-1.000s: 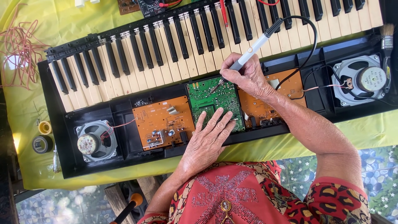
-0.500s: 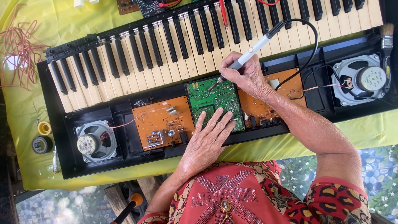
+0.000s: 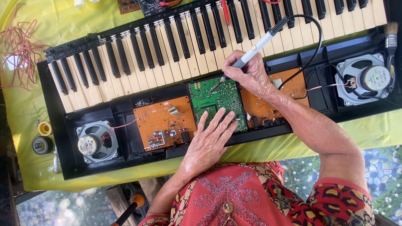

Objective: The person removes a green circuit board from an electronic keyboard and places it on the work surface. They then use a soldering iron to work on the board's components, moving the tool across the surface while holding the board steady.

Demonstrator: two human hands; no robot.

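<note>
Yellow cloth (image 3: pixel 83 25) covers the table under the opened keyboard (image 3: pixel 176 46).

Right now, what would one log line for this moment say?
right hand: holds soldering iron, tip on green board | left hand: flat on green board's near edge | keyboard case: open, speakers at both ends

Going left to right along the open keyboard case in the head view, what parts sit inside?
Left speaker → orange circuit board → green circuit board, touched by left hand and the soldering iron in right hand → right speaker.
</note>
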